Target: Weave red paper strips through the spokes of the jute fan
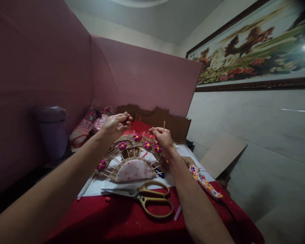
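My left hand [118, 123] is closed in a pinch on thin red thread [136, 128], which runs down towards the right fingers. Opposite it, my right hand [162, 137] is closed, and a thin wooden stick [164, 125] stands up out of it. Whether its fingertips also pinch the thread is too small to tell. Below both hands lies a fan-shaped piece of woven twine [112, 149] on thin sticks, bearing several purple flowers [122, 145] with yellow centres. A half-round dotted white cloth pad [134, 170] forms its lower middle. My right forearm hides part of its right side.
Large scissors [155, 200] with gold handles lie in front, on the red tablecloth [112, 220]. A flower-patterned glue gun [205, 183] with a cord is at right. White sticks [85, 186] lie left, near a lidded purple bin [53, 132]. Torn cardboard [178, 127] stands behind.
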`<state>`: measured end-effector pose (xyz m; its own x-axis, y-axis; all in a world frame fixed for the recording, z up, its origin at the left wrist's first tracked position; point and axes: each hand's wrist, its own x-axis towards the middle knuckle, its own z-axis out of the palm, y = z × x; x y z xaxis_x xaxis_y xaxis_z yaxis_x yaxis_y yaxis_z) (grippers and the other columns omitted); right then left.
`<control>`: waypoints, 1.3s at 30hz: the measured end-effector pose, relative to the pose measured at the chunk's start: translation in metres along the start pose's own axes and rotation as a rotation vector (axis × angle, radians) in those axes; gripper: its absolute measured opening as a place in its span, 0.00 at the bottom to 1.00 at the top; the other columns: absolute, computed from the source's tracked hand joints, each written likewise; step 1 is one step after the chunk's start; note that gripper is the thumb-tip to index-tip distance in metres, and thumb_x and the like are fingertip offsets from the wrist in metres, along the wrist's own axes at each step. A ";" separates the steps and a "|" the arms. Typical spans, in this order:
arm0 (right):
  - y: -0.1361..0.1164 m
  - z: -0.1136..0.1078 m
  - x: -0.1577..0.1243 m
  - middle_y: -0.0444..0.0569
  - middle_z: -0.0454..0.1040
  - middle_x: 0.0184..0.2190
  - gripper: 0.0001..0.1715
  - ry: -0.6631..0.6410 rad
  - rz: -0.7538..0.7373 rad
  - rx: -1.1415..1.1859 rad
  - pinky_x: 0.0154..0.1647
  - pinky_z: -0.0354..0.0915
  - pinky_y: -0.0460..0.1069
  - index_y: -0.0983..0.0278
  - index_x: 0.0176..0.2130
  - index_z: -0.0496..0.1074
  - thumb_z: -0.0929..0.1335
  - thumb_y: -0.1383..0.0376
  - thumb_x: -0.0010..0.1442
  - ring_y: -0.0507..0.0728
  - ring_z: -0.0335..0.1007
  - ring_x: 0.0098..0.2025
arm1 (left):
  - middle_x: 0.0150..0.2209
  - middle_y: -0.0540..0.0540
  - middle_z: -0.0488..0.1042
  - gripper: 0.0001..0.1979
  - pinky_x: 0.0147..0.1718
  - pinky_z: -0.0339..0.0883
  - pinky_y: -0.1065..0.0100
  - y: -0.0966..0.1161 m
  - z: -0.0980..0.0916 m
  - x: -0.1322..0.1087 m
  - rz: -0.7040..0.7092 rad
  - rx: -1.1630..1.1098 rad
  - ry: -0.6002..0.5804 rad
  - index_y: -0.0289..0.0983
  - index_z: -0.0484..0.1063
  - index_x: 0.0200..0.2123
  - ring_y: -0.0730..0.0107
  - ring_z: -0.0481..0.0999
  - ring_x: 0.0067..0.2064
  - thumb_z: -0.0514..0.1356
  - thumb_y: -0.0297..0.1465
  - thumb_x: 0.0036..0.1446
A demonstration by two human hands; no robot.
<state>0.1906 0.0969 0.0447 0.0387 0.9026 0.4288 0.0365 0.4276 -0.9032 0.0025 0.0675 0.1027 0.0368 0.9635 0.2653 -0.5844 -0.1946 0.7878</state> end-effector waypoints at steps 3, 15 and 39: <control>-0.004 0.003 -0.005 0.46 0.75 0.23 0.18 -0.083 0.001 0.006 0.12 0.48 0.42 0.68 0.27 0.75 0.71 0.54 0.45 0.43 0.51 0.12 | 0.21 0.44 0.70 0.13 0.18 0.63 0.79 0.000 -0.002 -0.002 -0.004 -0.011 -0.008 0.28 0.69 0.24 0.79 0.68 0.20 0.50 0.19 0.58; 0.004 0.023 -0.015 0.40 0.65 0.15 0.19 -0.321 0.019 -0.014 0.15 0.47 0.41 0.68 0.24 0.73 0.72 0.53 0.44 0.44 0.49 0.14 | 0.22 0.44 0.70 0.11 0.17 0.62 0.79 0.004 0.001 -0.015 0.059 -0.006 -0.044 0.29 0.68 0.24 0.79 0.66 0.20 0.51 0.19 0.57; -0.022 -0.056 -0.066 0.43 0.68 0.20 0.18 -0.487 -0.232 -1.087 0.25 0.48 0.46 0.62 0.23 0.72 0.63 0.57 0.60 0.51 0.60 0.23 | 0.23 0.46 0.69 0.12 0.20 0.65 0.80 -0.015 -0.036 -0.020 -0.007 -0.147 -0.003 0.30 0.69 0.24 0.79 0.68 0.23 0.51 0.17 0.56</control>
<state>0.2428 0.0251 0.0367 -0.4504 0.8349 0.3163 0.8210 0.5266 -0.2207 -0.0191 0.0578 0.0654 0.0436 0.9642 0.2615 -0.6962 -0.1584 0.7002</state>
